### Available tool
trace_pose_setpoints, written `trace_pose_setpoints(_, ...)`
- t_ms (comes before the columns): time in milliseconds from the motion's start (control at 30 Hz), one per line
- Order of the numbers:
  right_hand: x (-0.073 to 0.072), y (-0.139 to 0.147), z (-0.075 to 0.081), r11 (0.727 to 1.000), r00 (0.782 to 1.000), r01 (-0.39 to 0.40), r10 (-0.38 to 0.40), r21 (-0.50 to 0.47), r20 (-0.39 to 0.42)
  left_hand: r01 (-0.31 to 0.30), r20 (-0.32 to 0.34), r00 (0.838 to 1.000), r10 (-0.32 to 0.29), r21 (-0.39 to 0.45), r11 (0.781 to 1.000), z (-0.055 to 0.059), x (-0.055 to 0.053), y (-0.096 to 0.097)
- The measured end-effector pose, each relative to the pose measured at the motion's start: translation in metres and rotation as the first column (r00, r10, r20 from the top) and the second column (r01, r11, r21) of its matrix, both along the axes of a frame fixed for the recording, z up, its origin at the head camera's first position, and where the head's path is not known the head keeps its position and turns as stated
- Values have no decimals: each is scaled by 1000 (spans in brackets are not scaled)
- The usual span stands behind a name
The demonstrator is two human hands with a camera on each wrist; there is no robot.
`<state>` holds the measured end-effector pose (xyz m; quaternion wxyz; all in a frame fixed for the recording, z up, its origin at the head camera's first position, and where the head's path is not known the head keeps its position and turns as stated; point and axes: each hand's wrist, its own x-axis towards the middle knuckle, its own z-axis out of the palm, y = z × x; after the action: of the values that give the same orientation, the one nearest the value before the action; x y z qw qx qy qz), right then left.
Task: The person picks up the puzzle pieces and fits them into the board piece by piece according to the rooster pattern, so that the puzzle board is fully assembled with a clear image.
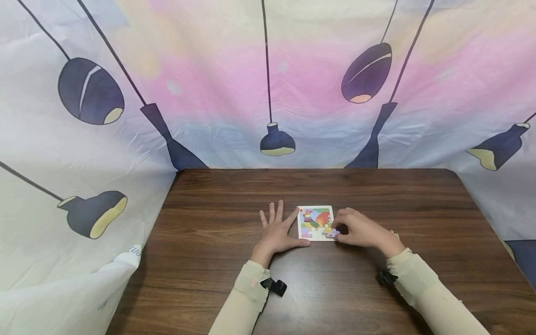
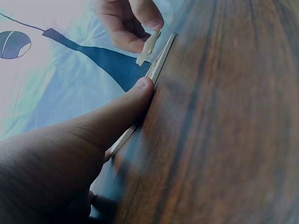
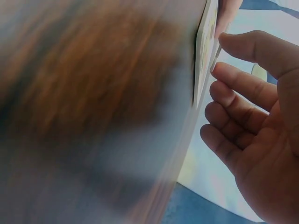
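A small square jigsaw puzzle (image 1: 316, 217) with a rooster picture and a white frame lies on the wooden table. Its lower middle shows bare white tray. My right hand (image 1: 359, 229) pinches a purple and yellow puzzle piece (image 1: 330, 232) between thumb and finger above the puzzle's lower right. In the left wrist view that puzzle piece (image 2: 148, 48) is tilted, raised off the tray. The left hand (image 1: 277, 233) has its fingers spread, with the thumb and index finger touching the puzzle's left side and lower corner. In the right wrist view the puzzle (image 3: 205, 51) appears edge-on beside the fingertips.
The dark brown table (image 1: 217, 200) reaches back to a printed cloth (image 1: 234, 83) with hanging lamps on it. A small yellowish thing (image 1: 394, 234) shows partly behind the right wrist. Black straps with a camera mount (image 1: 276, 286) sit on the wrists.
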<state>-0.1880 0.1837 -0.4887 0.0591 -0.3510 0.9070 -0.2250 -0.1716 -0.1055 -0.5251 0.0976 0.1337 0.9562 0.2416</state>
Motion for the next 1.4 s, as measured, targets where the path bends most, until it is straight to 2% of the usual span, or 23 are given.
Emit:
trace_pose_setpoints(233,-2,-13,3,1000,1000,-13,13,9,13,-1,2,1000,1,3,1000,0,1,0)
trace_pose_setpoints(667,-5,-32,-1,999,999,-49,48,19,15,7,0,1000,-7,-5,1000,1,1,0)
trace_pose_setpoints(833,-6,-35,-2,998,998,-60,60,6,-7,8,0,1000,-8,-14,1000,0,0,0)
trace_pose_setpoints(1133,-6,-36,-2,998,998,-62,62,6,2,4,7,1000,-4,-10,1000,0,0,1)
trace_pose_setpoints(1400,-8,-40,-6,996,993,-94,93,-4,-69,6,5,1000,-6,-8,1000,1,0,0)
